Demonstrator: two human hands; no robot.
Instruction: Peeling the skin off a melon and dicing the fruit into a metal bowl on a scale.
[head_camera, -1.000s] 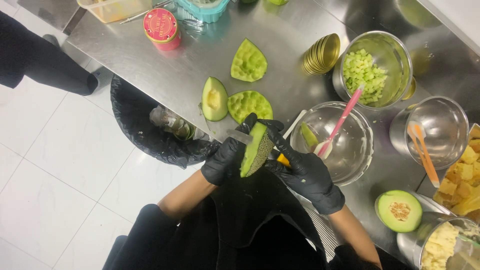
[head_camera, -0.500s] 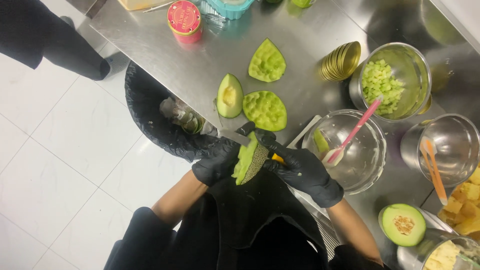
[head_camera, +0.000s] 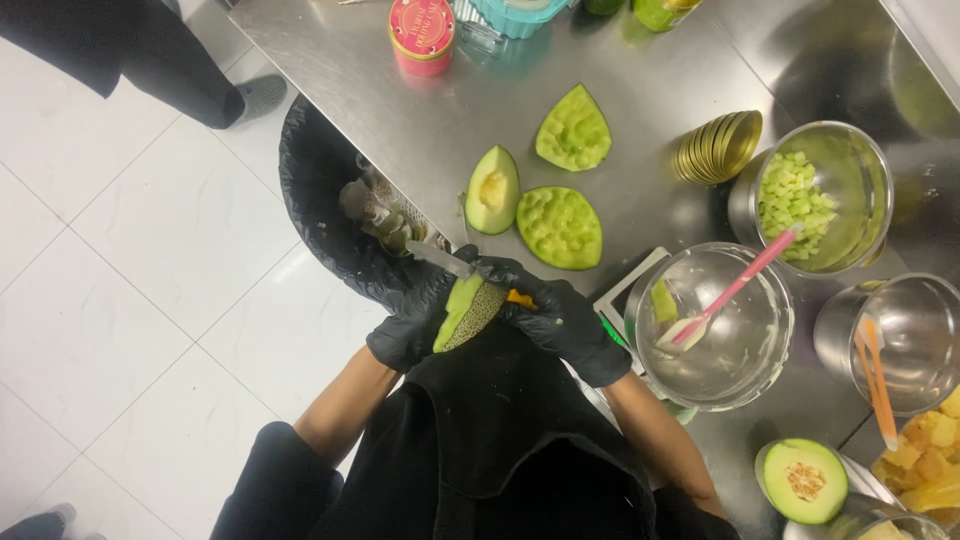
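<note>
My left hand (head_camera: 408, 322), in a black glove, holds a green melon wedge (head_camera: 463, 312) with netted rind at the front edge of the steel table (head_camera: 640, 90). My right hand (head_camera: 562, 325), also gloved, grips a knife (head_camera: 442, 260) by its orange handle. The blade lies across the top end of the wedge and points left, toward the black bin bag (head_camera: 318, 185). Both hands meet around the wedge, just above my dark apron.
The bin bag hangs off the table's left edge with scraps inside. Scooped melon rinds (head_camera: 560, 228) and a seeded wedge (head_camera: 492, 190) lie behind my hands. A glass bowl (head_camera: 745, 345) with pink spatula, a bowl of diced melon (head_camera: 810, 195), gold lids (head_camera: 716, 148), a half melon (head_camera: 805, 480). Another person's leg (head_camera: 150, 50) stands top left.
The wedge has tipped from nearly upright to leaning right, and the knife blade has moved up to its top end. Both hands stay at the table's front edge; the view has shifted.
</note>
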